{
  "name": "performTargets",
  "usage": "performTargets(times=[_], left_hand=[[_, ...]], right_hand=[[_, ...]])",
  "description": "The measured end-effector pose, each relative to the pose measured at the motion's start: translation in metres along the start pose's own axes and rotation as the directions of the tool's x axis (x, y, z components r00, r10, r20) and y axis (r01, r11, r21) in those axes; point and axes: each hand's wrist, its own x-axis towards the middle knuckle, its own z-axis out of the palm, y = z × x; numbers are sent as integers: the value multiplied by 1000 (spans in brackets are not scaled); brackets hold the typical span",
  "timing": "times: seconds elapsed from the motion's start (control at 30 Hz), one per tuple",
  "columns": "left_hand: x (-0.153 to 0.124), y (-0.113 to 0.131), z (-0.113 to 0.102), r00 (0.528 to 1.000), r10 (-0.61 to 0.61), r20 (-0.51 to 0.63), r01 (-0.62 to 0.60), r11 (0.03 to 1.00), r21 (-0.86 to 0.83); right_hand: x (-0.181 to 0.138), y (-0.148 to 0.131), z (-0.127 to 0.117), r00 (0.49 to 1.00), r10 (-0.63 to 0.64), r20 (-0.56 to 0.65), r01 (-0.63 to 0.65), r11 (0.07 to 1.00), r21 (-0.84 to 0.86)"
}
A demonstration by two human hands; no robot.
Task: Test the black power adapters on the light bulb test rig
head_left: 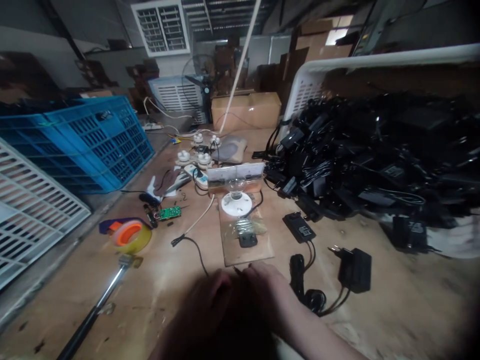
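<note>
Two hands are seen close together at the near edge of a wooden test board on a cluttered workbench.

At the far left a blue crate is stood on the bench, and a roll of tape with an orange core is laid nearer the middle, beside a small green circuit board. The left hand is held low and blurred, so it cannot be told whether its fingers are spread or curled. The right hand is pressed against it, fingertips at the near edge of the test board, where a thin dark lead appears to be pinched. A clear bulb in a white lamp holder is mounted on that board. Two black power adapters are laid just right, and a large heap of adapters is piled beyond.
</note>
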Motion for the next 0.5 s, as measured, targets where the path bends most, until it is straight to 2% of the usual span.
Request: performTargets(times=[0.1, 0.17, 0.23, 0.37, 0.5], left_hand=[[18, -1, 4, 1000, 7, 2, -7, 996, -91], [22, 1, 8, 998, 3, -63, -12, 990, -144], [23, 2, 11, 997, 14, -70, -26, 984, -177], [26, 5, 16, 998, 36, -51, -46, 978, -204], [29, 9, 16, 997, 81, -10, -81, 979, -189]], right_hand=[[0, 3, 14, 1000, 6, 28, -11, 988, 154], [-7, 4, 8, 999, 19, 30, -26, 972, 234], [-14, 2, -4, 999, 24, 42, -35, 954, 298], [-23, -1, -15, 1000, 19, 25, -25, 956, 291], [-27, 11, 5, 999, -14, -49, 27, 961, 276]])
